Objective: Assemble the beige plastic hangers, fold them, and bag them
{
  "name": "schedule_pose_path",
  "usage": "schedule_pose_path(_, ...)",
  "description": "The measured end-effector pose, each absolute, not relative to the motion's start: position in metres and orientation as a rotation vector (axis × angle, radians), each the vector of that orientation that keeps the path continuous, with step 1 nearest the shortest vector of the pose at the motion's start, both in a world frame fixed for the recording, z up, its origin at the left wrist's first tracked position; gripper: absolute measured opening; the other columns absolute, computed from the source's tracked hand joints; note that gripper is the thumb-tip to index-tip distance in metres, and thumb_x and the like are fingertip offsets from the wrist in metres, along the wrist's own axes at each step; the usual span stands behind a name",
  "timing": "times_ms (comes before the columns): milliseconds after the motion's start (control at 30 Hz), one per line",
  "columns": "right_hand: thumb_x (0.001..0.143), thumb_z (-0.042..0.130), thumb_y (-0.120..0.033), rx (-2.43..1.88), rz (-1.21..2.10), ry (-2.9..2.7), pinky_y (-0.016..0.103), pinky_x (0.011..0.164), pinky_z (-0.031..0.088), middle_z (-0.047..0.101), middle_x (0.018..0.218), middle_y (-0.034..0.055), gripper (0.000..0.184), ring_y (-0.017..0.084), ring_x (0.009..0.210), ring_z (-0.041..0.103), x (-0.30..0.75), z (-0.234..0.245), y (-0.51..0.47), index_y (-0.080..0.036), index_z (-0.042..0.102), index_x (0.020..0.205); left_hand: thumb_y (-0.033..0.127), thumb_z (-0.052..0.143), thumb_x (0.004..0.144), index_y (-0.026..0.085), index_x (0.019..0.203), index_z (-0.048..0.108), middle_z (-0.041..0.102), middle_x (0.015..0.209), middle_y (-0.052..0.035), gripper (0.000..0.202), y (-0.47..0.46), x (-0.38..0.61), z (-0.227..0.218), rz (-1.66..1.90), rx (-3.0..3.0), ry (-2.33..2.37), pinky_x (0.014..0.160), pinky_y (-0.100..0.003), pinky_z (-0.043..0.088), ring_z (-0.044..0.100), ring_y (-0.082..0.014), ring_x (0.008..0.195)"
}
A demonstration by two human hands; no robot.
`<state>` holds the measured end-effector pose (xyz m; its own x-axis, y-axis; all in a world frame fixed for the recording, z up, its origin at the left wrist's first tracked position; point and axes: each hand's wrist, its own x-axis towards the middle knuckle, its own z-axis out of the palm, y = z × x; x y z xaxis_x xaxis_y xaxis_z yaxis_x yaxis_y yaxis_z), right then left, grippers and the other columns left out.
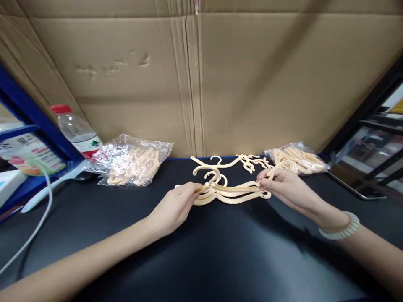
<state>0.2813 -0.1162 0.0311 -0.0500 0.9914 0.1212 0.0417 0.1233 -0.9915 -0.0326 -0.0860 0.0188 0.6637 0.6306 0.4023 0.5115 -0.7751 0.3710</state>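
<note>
A small stack of cream plastic hangers (231,193) lies on the black table (201,251) in the middle. My left hand (176,205) pinches the stack's left end. My right hand (285,186) pinches its right end, fingers closed; a pale beaded bracelet (341,228) sits on that wrist. More loose cream hangers (220,163) lie just behind the stack, near the cardboard wall.
A clear bag of hangers (132,165) lies at the left back, another bag of hangers (297,160) at the right back. A water bottle (78,132) with a red cap, a blue shelf frame (28,113) and a white cable (40,209) are at the left. Cardboard wall (201,84) behind.
</note>
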Motion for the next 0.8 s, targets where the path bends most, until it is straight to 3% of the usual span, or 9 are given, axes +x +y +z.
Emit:
schedule_pose_path(233, 0.067, 0.084, -0.042, -1.057, 1.364, -1.228, 0.025, 0.069, 0.051, 0.063, 0.074, 0.0014, 0.029, 0.013, 0.071, 0.058, 0.2869, 0.0286, -0.1133, -0.018, 0.068, 0.07, 0.018, 0.036, 0.1, 0.02, 0.112, 0.05, 0.063, 0.092, -0.0032, 0.019, -0.0906, -0.0343, 0.0166, 0.818, 2.639, 0.916, 0.07, -0.027, 0.046, 0.059, -0.0153, 0.076)
schedule_pose_path(367, 0.07, 0.083, -0.04, -1.077, 1.461, -1.227, 0.026, 0.078, 0.053, 0.07, 0.088, 0.0061, 0.026, 0.015, 0.081, 0.061, 0.2868, 0.029, -0.1169, -0.018, 0.071, 0.076, 0.015, 0.037, 0.099, 0.02, 0.112, 0.05, 0.064, 0.094, -0.0032, 0.019, -0.0923, -0.0345, 0.0168, 0.847, 2.685, 0.916, 0.07, -0.026, 0.046, 0.06, -0.0148, 0.078)
schedule_pose_path(500, 0.072, 0.082, -0.038, -1.094, 1.57, -1.228, 0.026, 0.076, 0.054, 0.071, 0.098, 0.0081, 0.025, 0.014, 0.08, 0.063, 0.2854, 0.0317, -0.1196, -0.017, 0.07, 0.074, 0.012, 0.037, 0.098, 0.019, 0.113, 0.05, 0.064, 0.095, -0.0038, 0.02, -0.0919, -0.0358, 0.0152, 0.876, 2.735, 0.888, 0.071, -0.025, 0.047, 0.06, -0.0147, 0.078)
schedule_pose_path(667, 0.072, 0.083, -0.036, -1.115, 1.641, -1.195, 0.022, 0.07, 0.054, 0.07, 0.088, 0.006, 0.026, 0.017, 0.088, 0.067, 0.2862, 0.0331, -0.1189, -0.016, 0.067, 0.073, 0.01, 0.038, 0.097, 0.017, 0.114, 0.049, 0.063, 0.094, -0.0059, 0.021, -0.0913, -0.0366, 0.014, 0.908, 2.829, 0.846, 0.071, -0.026, 0.048, 0.06, -0.016, 0.079)
schedule_pose_path(800, 0.077, 0.08, -0.035, -1.103, 1.658, -1.224, 0.021, 0.074, 0.054, 0.071, 0.092, 0.0067, 0.022, 0.016, 0.09, 0.067, 0.2898, 0.0281, -0.1172, -0.016, 0.07, 0.081, 0.01, 0.038, 0.097, 0.016, 0.114, 0.05, 0.063, 0.092, -0.0066, 0.022, -0.0924, -0.0361, 0.0148, 0.91, 2.883, 0.842, 0.069, -0.026, 0.048, 0.06, -0.0162, 0.077)
